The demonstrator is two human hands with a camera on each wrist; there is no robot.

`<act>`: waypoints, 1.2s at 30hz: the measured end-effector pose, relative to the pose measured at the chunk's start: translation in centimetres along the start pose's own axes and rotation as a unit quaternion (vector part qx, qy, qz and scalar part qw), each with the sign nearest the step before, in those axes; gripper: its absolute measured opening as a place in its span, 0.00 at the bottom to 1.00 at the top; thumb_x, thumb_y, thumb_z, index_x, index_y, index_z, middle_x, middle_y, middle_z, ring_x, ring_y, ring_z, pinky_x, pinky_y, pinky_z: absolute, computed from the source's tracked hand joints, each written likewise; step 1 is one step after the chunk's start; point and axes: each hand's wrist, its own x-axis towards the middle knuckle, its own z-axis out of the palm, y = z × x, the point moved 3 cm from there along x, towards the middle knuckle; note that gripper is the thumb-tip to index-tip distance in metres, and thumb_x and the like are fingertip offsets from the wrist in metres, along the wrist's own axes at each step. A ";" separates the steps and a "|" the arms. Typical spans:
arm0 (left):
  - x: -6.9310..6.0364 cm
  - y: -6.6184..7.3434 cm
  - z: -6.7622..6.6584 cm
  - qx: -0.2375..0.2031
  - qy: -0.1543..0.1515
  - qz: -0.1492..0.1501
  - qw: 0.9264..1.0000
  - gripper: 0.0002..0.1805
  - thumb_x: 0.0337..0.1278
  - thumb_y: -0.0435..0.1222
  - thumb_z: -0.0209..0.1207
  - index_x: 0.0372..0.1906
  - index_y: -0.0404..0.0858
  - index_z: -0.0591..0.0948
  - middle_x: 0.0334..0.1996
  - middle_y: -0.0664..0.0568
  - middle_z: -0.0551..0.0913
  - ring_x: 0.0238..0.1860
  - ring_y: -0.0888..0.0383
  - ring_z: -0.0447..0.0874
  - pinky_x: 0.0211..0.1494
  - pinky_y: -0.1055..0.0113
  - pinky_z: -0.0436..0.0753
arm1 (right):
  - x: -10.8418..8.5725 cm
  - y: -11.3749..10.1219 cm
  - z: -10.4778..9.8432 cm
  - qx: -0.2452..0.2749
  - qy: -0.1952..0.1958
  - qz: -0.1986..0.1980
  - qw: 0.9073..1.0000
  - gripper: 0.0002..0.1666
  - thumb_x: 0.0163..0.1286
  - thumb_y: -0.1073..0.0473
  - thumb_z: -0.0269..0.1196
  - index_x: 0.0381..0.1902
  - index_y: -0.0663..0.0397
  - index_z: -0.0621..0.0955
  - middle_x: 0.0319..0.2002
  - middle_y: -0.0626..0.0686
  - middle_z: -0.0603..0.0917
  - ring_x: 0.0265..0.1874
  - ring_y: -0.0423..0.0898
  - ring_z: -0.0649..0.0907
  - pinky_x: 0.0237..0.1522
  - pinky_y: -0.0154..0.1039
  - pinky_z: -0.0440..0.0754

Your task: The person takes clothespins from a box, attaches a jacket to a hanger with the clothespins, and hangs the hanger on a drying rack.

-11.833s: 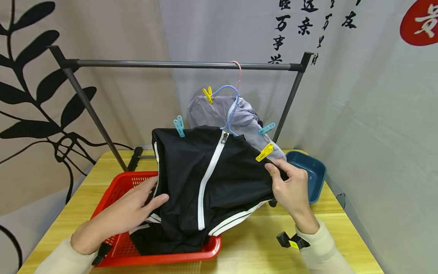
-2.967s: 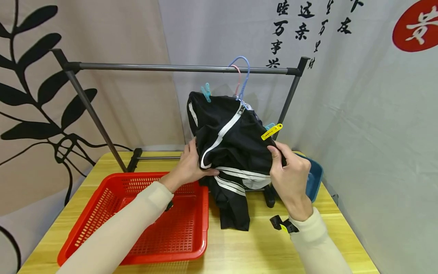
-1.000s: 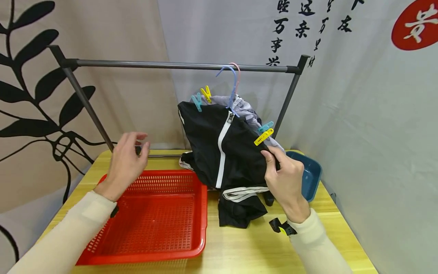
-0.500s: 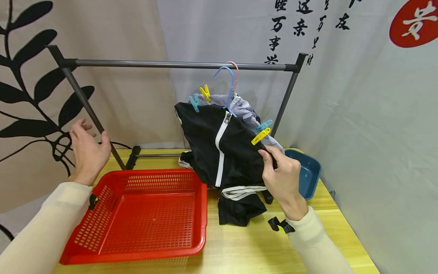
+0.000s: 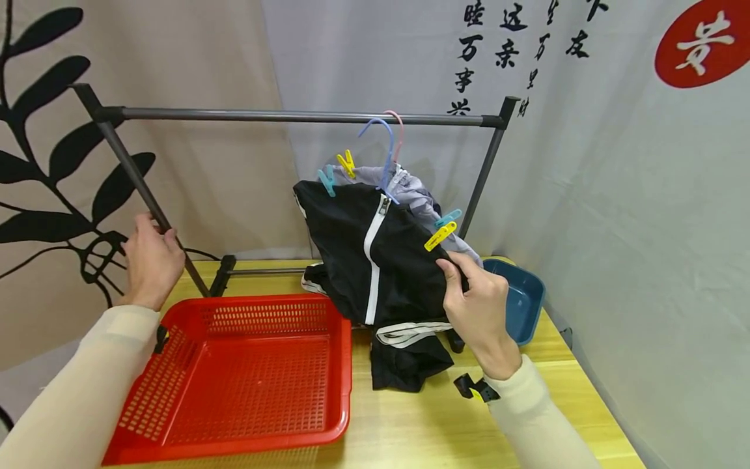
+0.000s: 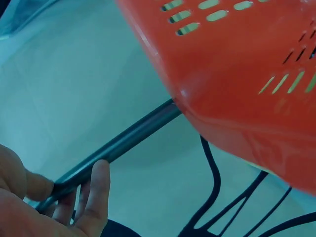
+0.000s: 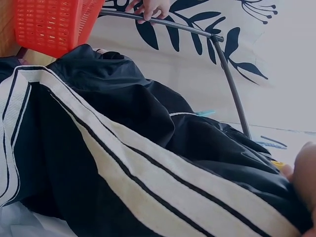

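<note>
A black zip jacket [image 5: 346, 234] with white stripes hangs on a blue hanger [image 5: 388, 146]. The hanger's hook overlaps the rack's bar in the head view; I cannot tell whether it rests on it. A light-blue clothespin [image 5: 327, 180] and a yellow clothespin [image 5: 441, 236] sit at the jacket's shoulders. My right hand [image 5: 477, 306] pinches the jacket's right side below the yellow clothespin. My left hand [image 5: 152, 264] grips the left leg of the grey clothes rack [image 5: 131, 166]; in the left wrist view, thumb and fingers wrap that pole [image 6: 128, 138].
A red basket [image 5: 258, 391] stands on the wooden table [image 5: 404, 430] at front left. Behind the jacket a grey-lilac garment [image 5: 413, 192] hangs from a pink hanger [image 5: 398, 133]. A blue bin [image 5: 524, 299] stands at the right. A printed curtain [image 5: 615, 195] hangs behind.
Earlier, the jacket lay over the basket; it was lifted to the rack, then lowered slightly. My left hand let go of it, moved left and took hold of the rack leg. My right hand keeps its pinch.
</note>
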 end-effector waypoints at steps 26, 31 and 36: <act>-0.4 0.1 0.6 0.003 0.007 0.008 1.000 0.29 0.98 0.39 0.41 0.87 0.27 0.60 0.69 0.18 0.80 0.62 0.22 0.85 0.67 0.24 0.88 | 5.5 -1.0 4.9 0.010 -0.012 -0.017 1.000 0.12 0.89 0.62 0.68 0.52 0.70 0.89 0.31 0.65 0.93 0.24 0.60 0.90 0.29 0.56 0.90; -0.3 0.0 0.5 0.000 0.002 0.005 1.000 0.29 0.99 0.40 0.41 0.88 0.28 0.60 0.71 0.18 0.79 0.63 0.21 0.85 0.68 0.25 0.88 | 4.5 1.1 7.5 0.006 -0.045 -0.024 0.999 0.13 0.90 0.59 0.67 0.54 0.66 0.89 0.32 0.62 0.93 0.25 0.57 0.90 0.30 0.53 0.88; -0.4 -0.1 0.4 -0.003 0.000 0.003 1.000 0.29 0.99 0.40 0.41 0.88 0.28 0.60 0.71 0.18 0.79 0.63 0.21 0.84 0.68 0.25 0.88 | 3.6 1.1 7.9 0.010 -0.075 -0.023 0.997 0.12 0.89 0.59 0.68 0.55 0.65 0.89 0.33 0.61 0.94 0.26 0.56 0.91 0.29 0.51 0.88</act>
